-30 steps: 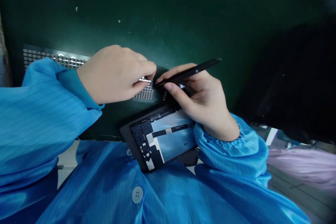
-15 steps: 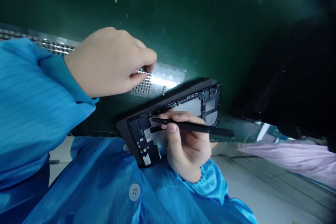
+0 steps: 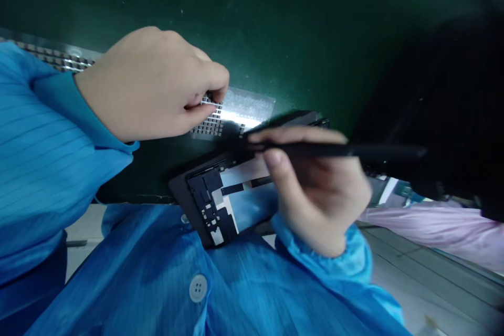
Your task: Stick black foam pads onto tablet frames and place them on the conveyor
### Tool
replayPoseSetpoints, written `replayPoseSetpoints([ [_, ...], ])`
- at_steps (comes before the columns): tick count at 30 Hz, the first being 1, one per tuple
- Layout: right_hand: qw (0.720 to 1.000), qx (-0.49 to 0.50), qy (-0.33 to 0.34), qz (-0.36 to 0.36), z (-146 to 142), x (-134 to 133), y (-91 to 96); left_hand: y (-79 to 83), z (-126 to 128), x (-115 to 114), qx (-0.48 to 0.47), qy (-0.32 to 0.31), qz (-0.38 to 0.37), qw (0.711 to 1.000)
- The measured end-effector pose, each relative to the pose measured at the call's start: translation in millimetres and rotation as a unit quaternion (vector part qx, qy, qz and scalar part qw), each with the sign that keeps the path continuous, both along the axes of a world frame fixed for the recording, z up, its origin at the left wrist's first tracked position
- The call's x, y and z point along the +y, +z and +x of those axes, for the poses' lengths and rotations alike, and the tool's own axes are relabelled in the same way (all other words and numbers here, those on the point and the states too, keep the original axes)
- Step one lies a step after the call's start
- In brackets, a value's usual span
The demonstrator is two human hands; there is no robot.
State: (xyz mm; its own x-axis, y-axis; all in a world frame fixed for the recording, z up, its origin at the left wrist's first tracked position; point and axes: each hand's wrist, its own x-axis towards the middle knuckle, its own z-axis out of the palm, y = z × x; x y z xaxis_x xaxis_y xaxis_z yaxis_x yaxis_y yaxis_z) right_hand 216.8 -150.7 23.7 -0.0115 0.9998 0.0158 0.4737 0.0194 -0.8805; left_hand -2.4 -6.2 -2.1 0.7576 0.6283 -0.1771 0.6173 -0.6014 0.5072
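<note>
All eyes on the dark green surface!
Beneath the right hand's fingers, the open-faced black device; at the left hand's curled fingers, the gridded sheet, whether pinched I cannot tell; clamped in the right fingers, blurred, a slim black tool.

Electronics workshop — coverless device
</note>
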Motion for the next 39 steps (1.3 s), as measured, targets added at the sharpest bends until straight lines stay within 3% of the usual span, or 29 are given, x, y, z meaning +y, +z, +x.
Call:
replayPoseSetpoints([
  [5,0.995,-0.012,0.083,-0.051,15,54,-10.3,-0.7,2,1,-0.009,0.013,-0.016,1.0],
  [9,0.996,0.019,0.08,-0.046,13,56,-18.8,-1.0,1,0,-0.01,0.013,-0.022,1.0],
  [17,0.994,-0.004,0.078,-0.082,12,59,-12.6,3.2,2,0,0.042,-0.01,0.025,0.999],
  [20,0.997,0.022,0.029,-0.072,13,45,-7.0,2.4,2,0,0.041,-0.006,0.03,0.999],
  [25,0.993,0.03,-0.118,0.003,7,-14,-11.8,-0.7,-2,0,-0.009,-0.003,0.007,1.0],
  [28,0.991,0.048,-0.108,0.055,-1,-38,-25.7,-3.3,-5,1,-0.04,0.001,-0.006,0.999],
  [32,0.991,0.061,-0.084,0.087,-7,-39,-36.4,-6.2,-7,0,-0.061,0.015,-0.025,0.998],
  [36,0.992,0.036,-0.082,0.094,-8,-37,-34.4,-7.2,-7,-1,-0.039,0.002,0.015,0.999],
  [39,0.994,-0.002,-0.043,0.105,-7,-40,-26.4,-7.9,-8,-1,-0.037,0.003,0.022,0.999],
])
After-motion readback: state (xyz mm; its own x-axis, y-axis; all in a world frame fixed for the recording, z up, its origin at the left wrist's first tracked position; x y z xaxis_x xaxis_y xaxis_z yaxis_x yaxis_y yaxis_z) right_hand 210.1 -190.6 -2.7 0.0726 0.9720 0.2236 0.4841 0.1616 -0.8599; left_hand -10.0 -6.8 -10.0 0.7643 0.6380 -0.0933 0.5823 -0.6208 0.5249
